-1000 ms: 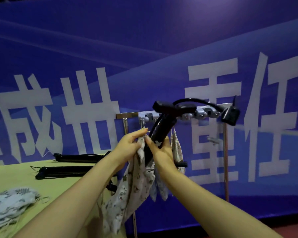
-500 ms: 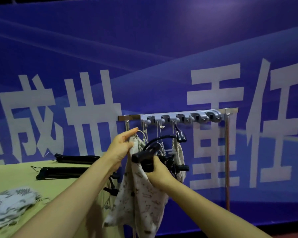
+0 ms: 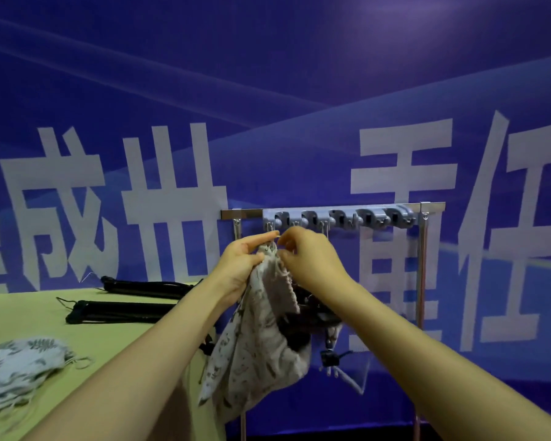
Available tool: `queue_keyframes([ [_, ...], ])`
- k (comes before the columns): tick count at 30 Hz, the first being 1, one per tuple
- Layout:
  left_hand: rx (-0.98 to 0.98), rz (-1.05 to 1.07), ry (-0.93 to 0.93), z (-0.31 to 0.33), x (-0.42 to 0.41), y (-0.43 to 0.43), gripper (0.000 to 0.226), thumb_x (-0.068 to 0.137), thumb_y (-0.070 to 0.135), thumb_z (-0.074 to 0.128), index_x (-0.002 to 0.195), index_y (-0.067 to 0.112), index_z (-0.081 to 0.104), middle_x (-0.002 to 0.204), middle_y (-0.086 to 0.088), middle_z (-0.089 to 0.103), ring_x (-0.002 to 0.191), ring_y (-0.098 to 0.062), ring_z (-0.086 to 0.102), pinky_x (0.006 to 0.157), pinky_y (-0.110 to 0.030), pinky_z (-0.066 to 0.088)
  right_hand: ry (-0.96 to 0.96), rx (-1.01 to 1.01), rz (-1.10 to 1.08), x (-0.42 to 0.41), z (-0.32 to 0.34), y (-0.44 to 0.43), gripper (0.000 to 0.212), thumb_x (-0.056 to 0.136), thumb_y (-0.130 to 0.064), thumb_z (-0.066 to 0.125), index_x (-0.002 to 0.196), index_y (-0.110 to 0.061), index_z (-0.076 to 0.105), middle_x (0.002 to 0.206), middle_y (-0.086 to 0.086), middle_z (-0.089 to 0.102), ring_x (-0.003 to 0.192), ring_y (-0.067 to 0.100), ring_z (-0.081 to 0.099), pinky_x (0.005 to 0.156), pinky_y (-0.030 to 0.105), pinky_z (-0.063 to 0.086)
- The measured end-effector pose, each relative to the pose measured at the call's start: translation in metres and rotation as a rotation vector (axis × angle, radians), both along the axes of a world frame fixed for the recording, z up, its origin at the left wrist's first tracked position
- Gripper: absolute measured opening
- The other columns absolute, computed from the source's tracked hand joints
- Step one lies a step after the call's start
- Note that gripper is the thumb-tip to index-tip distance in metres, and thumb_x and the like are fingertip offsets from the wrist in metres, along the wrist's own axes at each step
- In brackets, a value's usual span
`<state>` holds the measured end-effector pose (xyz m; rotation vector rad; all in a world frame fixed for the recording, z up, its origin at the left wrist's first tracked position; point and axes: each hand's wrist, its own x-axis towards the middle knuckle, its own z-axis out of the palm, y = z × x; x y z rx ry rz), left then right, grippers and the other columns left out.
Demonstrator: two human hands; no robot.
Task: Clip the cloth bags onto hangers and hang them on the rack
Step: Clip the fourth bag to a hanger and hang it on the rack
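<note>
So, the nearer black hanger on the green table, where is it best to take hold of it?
Probably mid-bar on the nearer black hanger, coming from above: it lies flat on the table, its long bar crosswise and uncovered, so a pinch across it, front to back, fits.

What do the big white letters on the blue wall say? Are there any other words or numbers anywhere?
"成": big white character on the blue banner.
"世": beside it, same banner.
"重": same banner, partly behind the rack.
"任": same banner, near the right edge.
Characters cut off at both picture edges: unreadable.
Nothing else shows readable text.
</note>
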<state>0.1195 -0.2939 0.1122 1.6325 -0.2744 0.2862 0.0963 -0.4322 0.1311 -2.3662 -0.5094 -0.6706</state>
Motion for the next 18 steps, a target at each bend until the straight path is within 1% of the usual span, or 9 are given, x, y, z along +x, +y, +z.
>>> queue_keyframes([
  [2,0.006,-0.053,0.003,0.004,-0.003,-0.006,0.054,0.085,-0.022,0.034,0.120,0.008,0.063,0.119,-0.010,0.065,0.103,-0.016,0.065,0.091,-0.030,0.054,0.109,-0.085,-0.060,0.019,0.003,-0.002,0.032,0.093,-0.018,0.053,0.122,-0.005,0.050,0.114,0.013,0.060,0.096,0.029,0.057,0.072,0.037,0.043],
  [4,0.029,-0.108,0.009,0.005,-0.003,-0.014,0.053,0.085,-0.021,0.035,0.118,0.007,0.064,0.124,-0.013,0.063,0.116,-0.024,0.059,0.102,-0.040,0.048,0.264,-0.072,-0.031,0.035,0.001,-0.005,0.032,0.090,-0.017,0.055,0.118,-0.003,0.049,0.106,0.013,0.060,0.090,0.028,0.058,0.070,0.039,0.044],
  [6,0.024,-0.111,0.016,0.006,-0.002,-0.020,0.052,0.085,-0.022,0.033,0.123,0.002,0.061,0.128,-0.014,0.061,0.120,-0.025,0.057,0.104,-0.039,0.046,0.318,0.046,0.030,0.047,-0.002,-0.010,0.020,0.089,-0.017,0.056,0.101,-0.002,0.058,0.094,0.014,0.065,0.082,0.029,0.060,0.070,0.040,0.047],
  [7,0.016,-0.110,0.013,0.006,0.000,-0.023,0.052,0.085,-0.022,0.032,0.124,-0.001,0.059,0.129,-0.014,0.060,0.121,-0.023,0.057,0.104,-0.037,0.046,0.340,0.096,0.052,0.049,-0.004,-0.014,0.015,0.090,-0.019,0.057,0.090,-0.004,0.060,0.084,0.013,0.062,0.075,0.027,0.057,0.067,0.038,0.045],
  [9,0.018,-0.115,0.009,0.005,0.003,-0.026,0.053,0.084,-0.023,0.031,0.123,-0.002,0.059,0.128,-0.012,0.061,0.121,-0.020,0.056,0.104,-0.033,0.045,0.389,0.164,0.078,0.051,-0.005,-0.025,0.020,0.092,-0.023,0.058,0.077,-0.009,0.059,0.070,0.011,0.055,0.065,0.022,0.051,0.063,0.034,0.042],
  [11,0.042,-0.125,0.006,0.003,0.005,-0.030,0.053,0.083,-0.023,0.032,0.117,0.002,0.064,0.126,-0.012,0.063,0.119,-0.018,0.058,0.102,-0.030,0.046,0.424,0.226,0.085,0.050,-0.006,-0.038,0.026,0.093,-0.024,0.060,0.071,-0.011,0.059,0.062,0.006,0.053,0.056,0.017,0.049,0.056,0.031,0.044],
  [12,0.056,-0.121,0.013,0.002,0.006,-0.031,0.054,0.083,-0.022,0.032,0.115,0.005,0.066,0.123,-0.011,0.065,0.116,-0.017,0.060,0.099,-0.029,0.048,0.439,0.256,0.089,0.049,-0.006,-0.044,0.025,0.093,-0.024,0.059,0.072,-0.010,0.061,0.060,0.005,0.053,0.054,0.016,0.049,0.055,0.030,0.046],
  [15,0.120,-0.072,0.022,-0.003,0.006,-0.038,0.053,0.082,-0.021,0.035,0.113,0.007,0.068,0.118,-0.007,0.067,0.107,-0.012,0.059,0.093,-0.022,0.049,0.447,0.325,0.094,0.046,-0.003,-0.060,0.023,0.095,-0.020,0.056,0.084,-0.004,0.067,0.063,0.005,0.056,0.061,0.017,0.056,0.069,0.035,0.056],
  [18,0.125,-0.086,0.031,-0.011,0.006,-0.051,0.054,0.084,-0.021,0.035,0.117,0.008,0.065,0.117,-0.008,0.067,0.087,-0.009,0.061,0.081,-0.028,0.046,0.454,0.341,0.131,0.042,0.002,-0.073,0.020,0.096,-0.019,0.053,0.087,-0.008,0.066,0.075,0.006,0.061,0.068,0.014,0.058,0.070,0.027,0.053],
])
